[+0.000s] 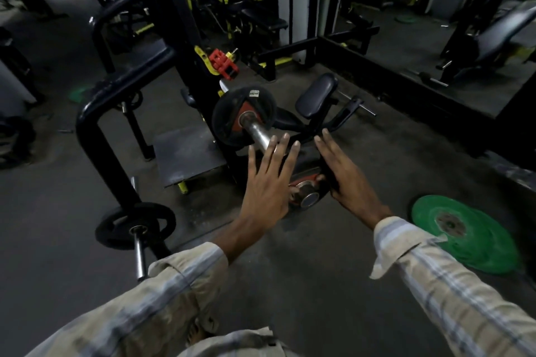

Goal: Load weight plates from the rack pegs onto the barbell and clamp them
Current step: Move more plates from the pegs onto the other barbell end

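Both hands are on a black weight plate (311, 180) at the centre of the frame, its hub just at the tip of the barbell sleeve (261, 136). The left hand (268, 182) lies flat on the plate's left side, fingers straight and spread, thumb tucked toward the red hub; no curl in that grip, it presses rather than clutches. The right hand (345, 174) mirrors it on the right edge, fingers straight along the rim, thumb at the hub. Further up the sleeve, another plate (243, 114) already sits loaded, above centre.

This is a heavy, rigid disc, I'd judge, and its flat face gives little to hook onto. Palms at opposite sides near the rim look the sound hold, keeping it square so the bore doesn't bind on the steel. Tilt it and it will likely jam.

The red clamp (223, 64) waits on the rack post, above and left of centre, well apart from the hands. A spare plate on a rack peg (135, 224) sits lower left; a green plate (464, 233) lies on the floor at the right.
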